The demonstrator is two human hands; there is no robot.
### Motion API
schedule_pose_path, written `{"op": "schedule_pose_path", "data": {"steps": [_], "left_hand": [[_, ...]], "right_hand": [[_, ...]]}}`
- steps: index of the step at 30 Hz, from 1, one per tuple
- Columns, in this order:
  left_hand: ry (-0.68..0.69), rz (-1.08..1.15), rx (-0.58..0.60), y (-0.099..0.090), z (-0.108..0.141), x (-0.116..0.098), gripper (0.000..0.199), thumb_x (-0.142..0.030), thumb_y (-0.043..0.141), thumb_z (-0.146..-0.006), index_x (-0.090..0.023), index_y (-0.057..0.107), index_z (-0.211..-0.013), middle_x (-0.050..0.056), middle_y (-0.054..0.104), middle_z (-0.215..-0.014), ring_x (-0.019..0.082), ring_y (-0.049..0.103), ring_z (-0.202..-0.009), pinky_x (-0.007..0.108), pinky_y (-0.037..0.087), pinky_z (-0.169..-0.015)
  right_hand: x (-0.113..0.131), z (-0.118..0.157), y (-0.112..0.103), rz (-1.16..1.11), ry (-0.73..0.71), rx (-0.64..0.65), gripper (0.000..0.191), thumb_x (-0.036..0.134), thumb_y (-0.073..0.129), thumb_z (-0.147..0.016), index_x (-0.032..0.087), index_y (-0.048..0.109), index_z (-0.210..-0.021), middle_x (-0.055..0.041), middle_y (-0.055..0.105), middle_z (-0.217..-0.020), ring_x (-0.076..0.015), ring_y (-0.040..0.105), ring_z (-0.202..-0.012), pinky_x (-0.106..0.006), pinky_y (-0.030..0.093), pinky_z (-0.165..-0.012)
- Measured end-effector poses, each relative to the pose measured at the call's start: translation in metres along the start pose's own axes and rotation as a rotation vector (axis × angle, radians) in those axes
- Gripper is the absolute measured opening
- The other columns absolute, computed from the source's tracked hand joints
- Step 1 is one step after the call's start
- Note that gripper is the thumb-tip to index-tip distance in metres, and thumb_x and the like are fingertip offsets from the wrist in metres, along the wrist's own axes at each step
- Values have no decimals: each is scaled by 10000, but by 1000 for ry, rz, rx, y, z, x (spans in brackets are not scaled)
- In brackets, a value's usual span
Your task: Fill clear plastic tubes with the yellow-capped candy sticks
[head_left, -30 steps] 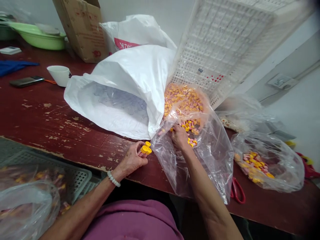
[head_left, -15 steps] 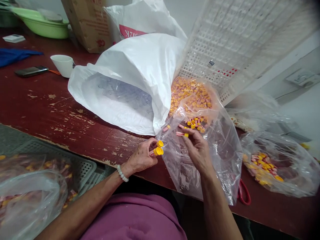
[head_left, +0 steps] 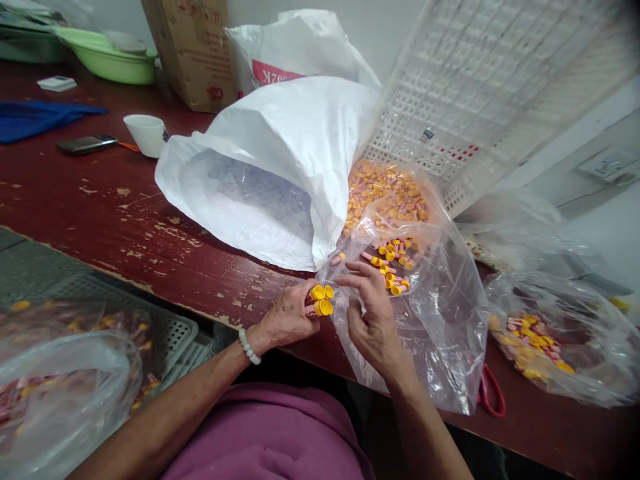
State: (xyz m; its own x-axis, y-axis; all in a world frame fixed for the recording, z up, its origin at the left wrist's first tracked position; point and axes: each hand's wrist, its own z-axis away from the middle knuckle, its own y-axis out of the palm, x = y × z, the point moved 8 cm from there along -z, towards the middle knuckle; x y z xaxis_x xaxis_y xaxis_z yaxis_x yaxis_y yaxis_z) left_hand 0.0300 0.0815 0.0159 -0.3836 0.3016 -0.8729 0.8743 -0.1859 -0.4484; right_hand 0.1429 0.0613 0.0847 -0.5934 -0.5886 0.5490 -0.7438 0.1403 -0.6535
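Observation:
Near the table's front edge my left hand [head_left: 287, 317], with a beaded bracelet on the wrist, is closed around several small red-and-white tubes with yellow caps [head_left: 321, 301]. The capped ends point right, out of the fist. Just right of them my right hand [head_left: 374, 323] has its fingers apart, with nothing visible in it. It hovers over the mouth of a clear plastic bag [head_left: 445, 327]. Loose capped tubes [head_left: 395, 257] lie at that mouth, behind my right hand, and a large heap of similar tubes [head_left: 387, 193] fills the bag's far part.
A white sack [head_left: 260, 120] lies with its mouth toward me, transparent pieces [head_left: 260, 190] inside. Behind the heap leans a white plastic crate [head_left: 450, 100]. Another bag of tubes [head_left: 595, 347] and red-handled scissors [head_left: 493, 393] are at right. A cup [head_left: 145, 135] and phone [head_left: 87, 144] stand left.
My right hand has moved left toward my left hand, and the tubes it held are out of its fingers. My left hand now holds more capped tubes. The view has shifted slightly.

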Motion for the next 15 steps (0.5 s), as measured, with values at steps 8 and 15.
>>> {"op": "schedule_pose_path", "data": {"steps": [8,15], "left_hand": [[-153,174,-6,0,7,21,306,-44,512,-497,-154,529,-782,-34,528,-688,105,465,-604,218,356,-546],[-461,628,9,1,22,45,359,-47,525,-455,-150,522,-799,-59,492,-606,71,384,-483,196,294,-424]], "right_hand": [[-7,10,42,42,-27,176,540,6,407,-654,266,582,-1095,-45,410,-1348,-236,407,-1209,-473,360,-993],[21,13,55,-5,-121,310,688,185,576,-727,200,317,-1364,-111,419,-1355,-270,381,-1252,-484,337,-1036]]}}
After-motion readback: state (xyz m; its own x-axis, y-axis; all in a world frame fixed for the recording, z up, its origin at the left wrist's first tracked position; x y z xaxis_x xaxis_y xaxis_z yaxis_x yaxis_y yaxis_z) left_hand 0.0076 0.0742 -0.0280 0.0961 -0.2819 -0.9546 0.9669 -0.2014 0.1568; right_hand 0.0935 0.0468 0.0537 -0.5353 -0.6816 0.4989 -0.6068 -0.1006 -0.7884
